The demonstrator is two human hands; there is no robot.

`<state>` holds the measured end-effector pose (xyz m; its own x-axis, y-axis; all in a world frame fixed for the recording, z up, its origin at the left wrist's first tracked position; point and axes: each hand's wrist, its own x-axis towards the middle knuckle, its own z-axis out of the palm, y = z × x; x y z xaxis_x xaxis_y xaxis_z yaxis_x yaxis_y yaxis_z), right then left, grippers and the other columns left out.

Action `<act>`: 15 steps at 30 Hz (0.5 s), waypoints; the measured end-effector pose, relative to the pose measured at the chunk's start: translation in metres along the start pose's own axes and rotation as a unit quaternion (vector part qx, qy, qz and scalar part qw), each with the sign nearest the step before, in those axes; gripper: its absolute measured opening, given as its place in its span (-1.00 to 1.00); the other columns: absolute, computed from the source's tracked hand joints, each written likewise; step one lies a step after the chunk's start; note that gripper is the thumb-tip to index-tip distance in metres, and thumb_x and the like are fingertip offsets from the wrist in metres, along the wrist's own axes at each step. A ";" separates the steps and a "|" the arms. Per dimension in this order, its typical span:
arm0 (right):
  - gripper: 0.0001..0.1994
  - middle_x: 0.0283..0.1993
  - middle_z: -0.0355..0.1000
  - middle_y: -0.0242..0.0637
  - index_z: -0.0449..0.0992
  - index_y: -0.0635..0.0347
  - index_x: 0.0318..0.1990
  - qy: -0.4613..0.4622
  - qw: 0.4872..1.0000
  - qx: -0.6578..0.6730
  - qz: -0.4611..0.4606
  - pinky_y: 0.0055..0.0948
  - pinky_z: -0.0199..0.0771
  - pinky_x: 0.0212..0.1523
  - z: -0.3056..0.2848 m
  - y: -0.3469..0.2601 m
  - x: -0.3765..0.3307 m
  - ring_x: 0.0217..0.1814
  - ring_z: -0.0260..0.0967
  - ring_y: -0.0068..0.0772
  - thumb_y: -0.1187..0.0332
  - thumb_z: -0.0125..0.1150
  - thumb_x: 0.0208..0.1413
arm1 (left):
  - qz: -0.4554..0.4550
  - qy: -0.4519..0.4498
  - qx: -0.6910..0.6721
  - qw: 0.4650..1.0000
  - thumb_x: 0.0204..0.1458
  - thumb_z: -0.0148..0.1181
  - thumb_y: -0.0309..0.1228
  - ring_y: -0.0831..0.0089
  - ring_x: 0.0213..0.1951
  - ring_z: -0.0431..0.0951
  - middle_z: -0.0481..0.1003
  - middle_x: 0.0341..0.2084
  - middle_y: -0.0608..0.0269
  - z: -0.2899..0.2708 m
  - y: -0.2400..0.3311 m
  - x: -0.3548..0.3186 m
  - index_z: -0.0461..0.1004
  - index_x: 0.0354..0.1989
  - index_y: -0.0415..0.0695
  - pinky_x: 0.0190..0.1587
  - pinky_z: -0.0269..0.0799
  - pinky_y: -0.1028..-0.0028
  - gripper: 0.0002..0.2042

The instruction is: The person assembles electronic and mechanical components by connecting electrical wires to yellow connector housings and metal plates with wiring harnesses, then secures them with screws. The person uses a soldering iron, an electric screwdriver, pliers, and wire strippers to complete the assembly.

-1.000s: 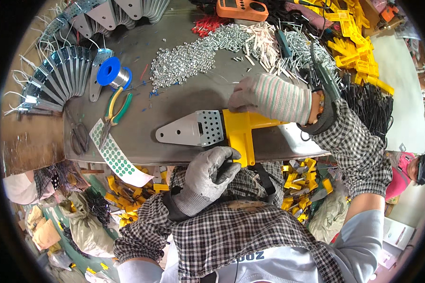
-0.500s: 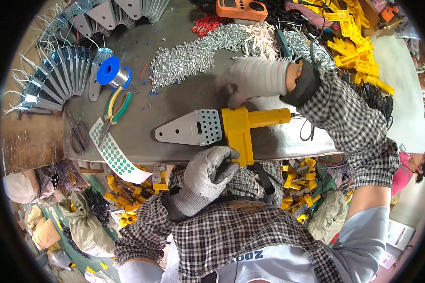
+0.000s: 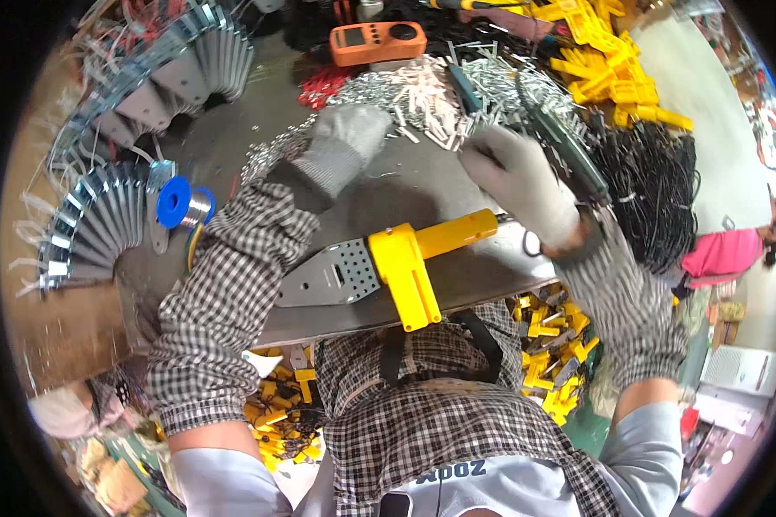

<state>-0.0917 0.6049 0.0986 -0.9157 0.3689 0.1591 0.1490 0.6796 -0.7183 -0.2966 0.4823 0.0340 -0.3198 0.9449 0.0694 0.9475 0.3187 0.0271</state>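
Note:
A yellow plastic handle housing (image 3: 405,276), joined to a tapered grey metal plate (image 3: 328,274) with holes, lies at the bench's near edge; neither hand touches it. Beyond it, my gloved left hand (image 3: 351,136) reaches over the edge of a pile of small silver screws (image 3: 360,93). Blur and the hand's own back hide its fingers. My gloved right hand (image 3: 519,179) is above the bench, right of the yellow handle, its fingers curled in; what they hold, if anything, does not show. Nearest to it are pale pink-white sleeves (image 3: 427,99) and a dark green tool (image 3: 569,151).
Grey plates with wires (image 3: 95,224) fan out at left, beside a blue solder spool (image 3: 174,203). An orange meter (image 3: 378,43) stands at the back. Yellow housings (image 3: 608,69) and black cables (image 3: 651,194) crowd the right. More yellow parts (image 3: 552,353) lie below the bench edge.
My left hand has left the yellow housing and moved forward to the silver pile. My right hand has drawn back to the right. The housing now lies more tilted in view.

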 end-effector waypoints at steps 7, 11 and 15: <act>-0.77 -0.56 0.36 -0.49 0.46 0.21 -0.31 0.066 0.778 0.493 0.384 -0.69 0.19 -0.64 0.012 -0.015 -0.116 -0.67 0.22 -0.71 0.20 0.16 0.21 | 0.065 -0.100 -0.328 0.937 0.02 0.10 -0.55 0.62 -0.47 0.41 0.44 -0.56 0.35 -0.038 0.072 -0.002 0.43 -0.36 -0.22 -0.34 0.41 0.60 -0.96; -0.77 -0.57 0.37 -0.49 0.46 0.20 -0.34 0.104 0.784 0.496 0.359 -0.70 0.17 -0.66 0.026 -0.017 -0.112 -0.69 0.21 -0.71 0.21 0.16 0.21 | 0.075 -0.250 -0.569 0.780 0.03 0.20 -0.53 0.66 -0.42 0.45 0.49 -0.48 0.41 -0.042 0.080 0.001 0.46 -0.31 -0.26 -0.29 0.45 0.61 -0.90; -0.76 -0.59 0.38 -0.48 0.49 0.23 -0.35 0.157 0.813 0.416 0.375 -0.71 0.16 -0.66 0.034 -0.011 -0.106 -0.69 0.21 -0.74 0.22 0.19 0.19 | 0.026 -0.339 -0.566 0.751 0.01 0.30 -0.49 0.65 -0.41 0.48 0.50 -0.45 0.38 -0.043 0.083 0.015 0.48 -0.27 -0.25 -0.30 0.46 0.62 -0.84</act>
<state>-0.0090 0.5363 0.0666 -0.5240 0.7139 -0.4646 0.1979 -0.4284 -0.8816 -0.2232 0.5196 0.0802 0.1558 0.8971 -0.4134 0.2255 0.3752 0.8991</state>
